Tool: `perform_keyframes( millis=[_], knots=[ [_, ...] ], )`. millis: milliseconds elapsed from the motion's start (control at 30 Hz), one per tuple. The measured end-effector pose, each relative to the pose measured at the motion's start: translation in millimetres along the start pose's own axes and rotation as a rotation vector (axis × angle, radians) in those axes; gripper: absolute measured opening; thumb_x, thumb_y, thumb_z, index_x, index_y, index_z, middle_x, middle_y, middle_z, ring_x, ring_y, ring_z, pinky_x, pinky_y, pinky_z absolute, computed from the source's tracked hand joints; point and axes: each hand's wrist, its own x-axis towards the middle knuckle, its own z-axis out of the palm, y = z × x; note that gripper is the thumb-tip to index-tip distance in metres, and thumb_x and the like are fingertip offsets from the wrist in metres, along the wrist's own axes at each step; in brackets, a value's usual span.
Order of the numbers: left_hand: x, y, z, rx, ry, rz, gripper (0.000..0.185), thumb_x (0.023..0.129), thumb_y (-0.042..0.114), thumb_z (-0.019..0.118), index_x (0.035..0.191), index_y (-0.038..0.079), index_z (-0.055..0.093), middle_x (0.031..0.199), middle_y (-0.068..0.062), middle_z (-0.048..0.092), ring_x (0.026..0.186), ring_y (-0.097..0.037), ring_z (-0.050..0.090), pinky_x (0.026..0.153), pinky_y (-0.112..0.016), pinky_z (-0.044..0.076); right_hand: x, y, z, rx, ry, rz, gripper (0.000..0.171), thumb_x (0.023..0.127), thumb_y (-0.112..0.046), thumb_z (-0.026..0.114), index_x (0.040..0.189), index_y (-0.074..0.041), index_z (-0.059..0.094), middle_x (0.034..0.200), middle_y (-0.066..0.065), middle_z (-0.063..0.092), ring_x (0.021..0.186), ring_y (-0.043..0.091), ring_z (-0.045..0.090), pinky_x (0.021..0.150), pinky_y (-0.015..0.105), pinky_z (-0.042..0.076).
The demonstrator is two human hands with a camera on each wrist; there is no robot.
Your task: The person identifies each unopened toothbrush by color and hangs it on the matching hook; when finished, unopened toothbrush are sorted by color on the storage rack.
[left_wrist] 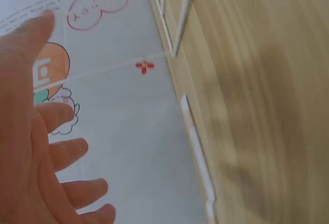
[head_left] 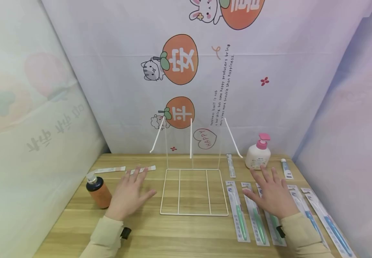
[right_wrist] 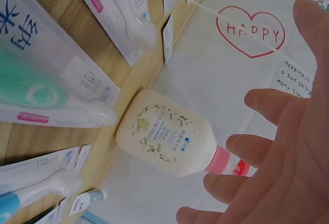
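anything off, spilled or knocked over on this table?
Nothing stands out. The white wire rack sits square on the table, both pump bottles, brown and white, stand upright, and the packaged toothbrushes lie in a neat row. Both hands, left and right, are flat and open, holding nothing.

The backdrop (head_left: pixel 186 71) carried a red heart (head_left: pixel 204 138) reading "HAPPY", vertical lines reading "Happiness itself is not a bad thing", and orange fruits marked 安 (head_left: pixel 182 59) and 平 (head_left: pixel 179 114). The toothbrush packs (right_wrist: pixel 85 82) read "EXTREFL", uncertainly.
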Motion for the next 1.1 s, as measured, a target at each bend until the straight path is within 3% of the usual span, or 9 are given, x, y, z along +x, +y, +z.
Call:
perform_keyframes(
  millis=[167, 367, 600, 700, 800, 933, 1000, 1100],
  knots=[
    [-0.6, 11.4, 15.7, -0.16, -0.086, -0.056, 0.105, 0.095, 0.077, 0.064, 0.173, 0.017, 0.026, 0.174, -0.02, 0.03, 0.152, -0.052, 0.038, 0.117, -0.069, 0.039, 2, -1, 2, -0.025, -0.003, -0.011, 0.09, 0.1, -0.071, 0.06, 0.17, -0.02, 0.036, 0.17, 0.033, 0.03, 0.151, 0.069, 0.021, 0.108, 0.089, 0.024],
    [-4.9, 21.7, 41.1, -0.279, -0.161, -0.096, 0.105, 0.087, 0.066, 0.083, 0.168, 0.015, 0.04, 0.168, -0.017, 0.043, 0.148, -0.045, 0.048, 0.116, -0.063, 0.044, 6, -6, 3, -0.036, 0.002, -0.019, 0.095, 0.099, -0.072, 0.062, 0.173, -0.023, 0.027, 0.168, 0.03, 0.036, 0.151, 0.068, 0.022, 0.109, 0.086, 0.028],
    [-8.1, 30.7, 54.0, -0.343, -0.167, -0.085, 0.107, 0.076, 0.065, 0.092, 0.159, 0.009, 0.054, 0.155, -0.018, 0.058, 0.141, -0.043, 0.056, 0.114, -0.061, 0.047, 18, -8, 10, 0.218, 0.0, -0.077, 0.101, 0.095, -0.056, 0.079, 0.173, -0.017, 0.027, 0.166, 0.028, 0.04, 0.149, 0.069, 0.022, 0.109, 0.09, 0.016],
    [-9.4, 31.7, 55.4, -0.335, -0.178, -0.099, 0.108, 0.073, 0.066, 0.093, 0.158, 0.01, 0.056, 0.151, -0.026, 0.06, 0.137, -0.05, 0.057, 0.109, -0.065, 0.049, 24, -8, 20, 0.273, -0.021, -0.078, 0.1, 0.092, -0.055, 0.082, 0.17, -0.016, 0.034, 0.163, 0.028, 0.045, 0.143, 0.067, 0.031, 0.102, 0.089, 0.022],
    [-10.5, 31.7, 55.2, -0.331, -0.193, -0.108, 0.108, 0.072, 0.066, 0.094, 0.157, 0.01, 0.058, 0.147, -0.03, 0.061, 0.133, -0.056, 0.058, 0.105, -0.068, 0.051, 29, -6, 34, 0.284, -0.062, -0.057, 0.094, 0.089, -0.057, 0.085, 0.164, -0.016, 0.047, 0.151, 0.027, 0.055, 0.134, 0.06, 0.041, 0.094, 0.087, 0.03],
    [-11.3, 30.4, 55.0, -0.323, -0.214, -0.09, 0.102, 0.072, 0.064, 0.095, 0.153, 0.011, 0.063, 0.143, -0.026, 0.066, 0.133, -0.058, 0.057, 0.103, -0.069, 0.052, 35, -5, 50, 0.228, -0.129, -0.041, 0.078, 0.086, -0.057, 0.087, 0.15, -0.019, 0.065, 0.123, 0.006, 0.071, 0.116, 0.041, 0.056, 0.092, 0.078, 0.038],
    [-10.9, 29.3, 55.7, -0.324, -0.213, -0.067, 0.094, 0.073, 0.062, 0.095, 0.148, 0.013, 0.067, 0.142, -0.021, 0.068, 0.134, -0.058, 0.057, 0.103, -0.069, 0.052, 36, -5, 55, 0.219, -0.171, -0.032, 0.069, 0.086, -0.054, 0.089, 0.143, -0.02, 0.071, 0.108, -0.007, 0.071, 0.107, 0.03, 0.057, 0.092, 0.073, 0.039],
    [-10.0, 27.4, 57.5, -0.323, -0.21, -0.043, 0.085, 0.074, 0.061, 0.095, 0.142, 0.016, 0.073, 0.14, -0.013, 0.071, 0.135, -0.058, 0.056, 0.103, -0.07, 0.051, 38, -7, 56, 0.26, -0.218, -0.02, 0.056, 0.087, -0.042, 0.091, 0.135, -0.016, 0.076, 0.096, -0.014, 0.069, 0.096, 0.023, 0.055, 0.09, 0.071, 0.036]
  ],
)
